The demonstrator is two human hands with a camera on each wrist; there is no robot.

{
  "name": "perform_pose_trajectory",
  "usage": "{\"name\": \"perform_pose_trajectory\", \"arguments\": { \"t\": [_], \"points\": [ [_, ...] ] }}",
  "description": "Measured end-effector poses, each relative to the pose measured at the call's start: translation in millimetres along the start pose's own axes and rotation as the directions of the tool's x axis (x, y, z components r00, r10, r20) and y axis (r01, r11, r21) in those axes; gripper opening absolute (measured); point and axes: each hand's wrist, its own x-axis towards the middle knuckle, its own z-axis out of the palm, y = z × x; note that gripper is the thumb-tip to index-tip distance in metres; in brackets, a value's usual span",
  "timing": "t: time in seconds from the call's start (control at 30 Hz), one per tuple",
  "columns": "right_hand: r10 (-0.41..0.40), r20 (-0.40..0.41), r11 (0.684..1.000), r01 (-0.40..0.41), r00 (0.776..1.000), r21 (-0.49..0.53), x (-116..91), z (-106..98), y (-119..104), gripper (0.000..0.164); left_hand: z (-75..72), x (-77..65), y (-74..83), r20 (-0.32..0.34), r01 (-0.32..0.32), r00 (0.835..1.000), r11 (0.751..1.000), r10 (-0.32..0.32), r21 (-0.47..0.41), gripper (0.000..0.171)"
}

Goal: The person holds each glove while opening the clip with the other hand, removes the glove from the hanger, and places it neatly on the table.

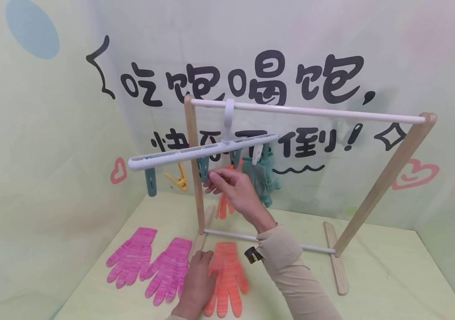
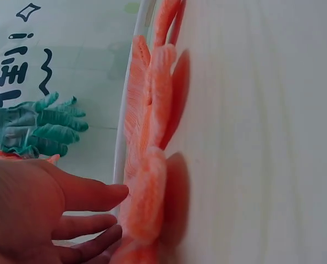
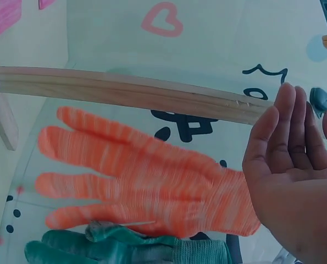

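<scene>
A pale plastic hanger [image 1: 207, 150] hangs from the rack's white rod, with several clips along it. My right hand [image 1: 238, 192] is raised at a teal clothespin [image 1: 202, 168] under the hanger; in the right wrist view its fingers are extended and a gap separates them from the thumb. Whether it touches the clothespin is unclear. An orange glove [image 3: 147, 176] hangs behind that hand, beside teal gloves [image 1: 260, 178]. My left hand [image 1: 198, 280] is low at the table, beside the left edge of a flat orange glove [image 1: 226, 275], fingers extended; contact is hard to make out.
Two pink gloves [image 1: 133, 255] lie at the table's left. A yellow clip [image 1: 180, 178] and another teal clothespin [image 1: 151, 182] hang at the hanger's left. The rack has wooden posts [image 1: 383, 186], wooden feet [image 1: 336, 262] and a low white bar [image 1: 315, 248]. A printed backdrop stands behind.
</scene>
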Motion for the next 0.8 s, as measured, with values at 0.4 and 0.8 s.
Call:
{"name": "perform_pose_trajectory", "arguments": {
  "t": [0.4,0.8],
  "points": [
    [0.011,-0.018,1.0,-0.011,1.0,0.002,-5,-7,7,0.028,8.6,-10.1,9.7,0.045,-0.224,0.974,0.968,0.22,0.116,0.04],
    [0.04,-0.057,0.999,-0.04,0.998,0.001,-13,-19,14,0.031,7.7,-10.1,6.4,0.083,-0.233,0.971,0.964,0.224,0.126,0.044]
  ]
}}
